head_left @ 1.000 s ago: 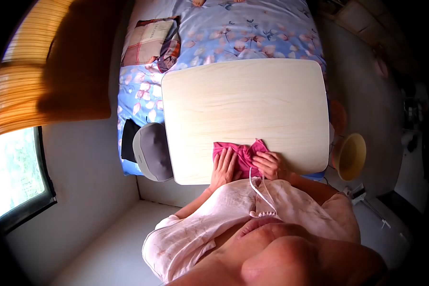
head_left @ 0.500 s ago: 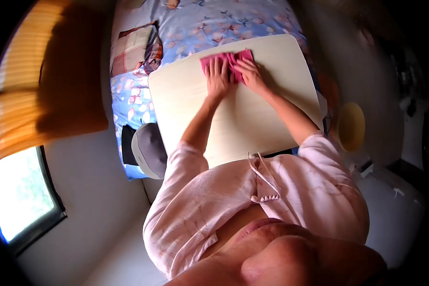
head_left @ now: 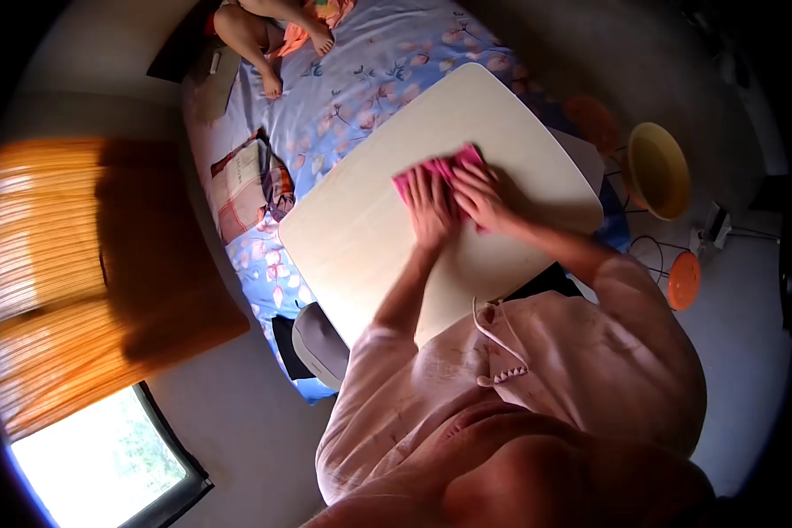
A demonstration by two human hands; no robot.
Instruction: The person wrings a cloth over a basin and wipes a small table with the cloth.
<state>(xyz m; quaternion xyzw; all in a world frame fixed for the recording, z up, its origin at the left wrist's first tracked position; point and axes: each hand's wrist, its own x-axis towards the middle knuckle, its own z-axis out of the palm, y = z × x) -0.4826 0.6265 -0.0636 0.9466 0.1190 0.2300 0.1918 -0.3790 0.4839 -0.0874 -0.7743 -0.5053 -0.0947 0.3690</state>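
A bunched pink cloth (head_left: 449, 173) lies on the pale top of a small table (head_left: 361, 202). My left hand (head_left: 432, 214) rests on the cloth's left part, its fingers stretched out and spread. Beside it, my right hand (head_left: 484, 195) presses flat on the right part, with fingers extended across the folds. Both palms face down and the hands nearly touch. Part of the cloth is hidden under them, and a corner shows below the right hand.
The table stands against a bed with a blue floral sheet (head_left: 352, 114). Folded plaid fabric (head_left: 242, 189) and a grey cap-like item (head_left: 319, 343) lie left. Another person's bare legs (head_left: 255, 40) are at the far end. A yellow basin (head_left: 658, 172) and orange stool (head_left: 683, 280) stand right.
The view has turned and tilted, bringing the other person's legs and the orange stool into sight. My hands and the cloth have moved nearer to me across the tabletop.
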